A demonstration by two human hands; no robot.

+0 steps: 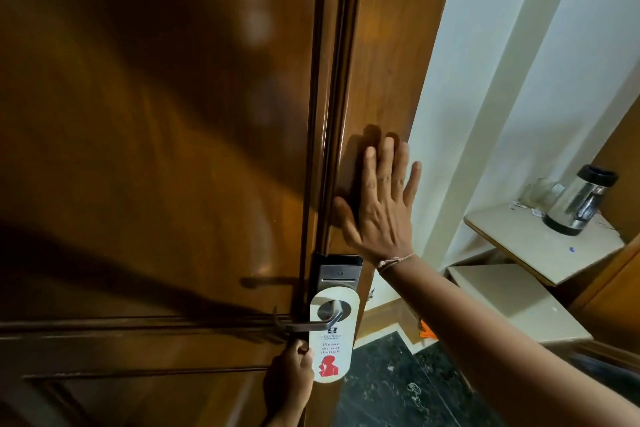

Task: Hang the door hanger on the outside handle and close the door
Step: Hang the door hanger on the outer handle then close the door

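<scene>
A white door hanger with red "Please do not disturb" print hangs on the metal lever handle, below the card lock plate of the brown wooden door. My left hand comes up from below, and its fingertips pinch the hanger's lower left edge. My right hand lies flat with fingers spread on the door panel just above the lock plate, holding nothing.
A large dark wooden panel fills the left. A white wall stands to the right of the door. Beyond it, a shelf carries a steel kettle and glasses. Dark marble floor shows below.
</scene>
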